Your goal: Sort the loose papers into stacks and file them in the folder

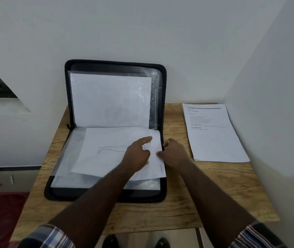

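A black zip folder (114,133) is laid open on the wooden desk (205,190), its back half propped upright against the wall (142,29) and its front half flat. A white page is seen behind a glossy plastic sleeve (111,101) in the upright half; nothing on that page can be read. On the flat half of the folder a sheet with a line drawing (117,151) is laid a little askew (small handwriting at its near right corner is too tiny to make out). The left hand (138,154) is pressed on the sheet, index finger stretched out, and part of the drawing is hidden under it. The sheet's right edge is pinched by the right hand (174,153), a narrow grip. To the right of the folder, apart from it, a stack of printed papers (214,135) lies on the desk, its text blurred.
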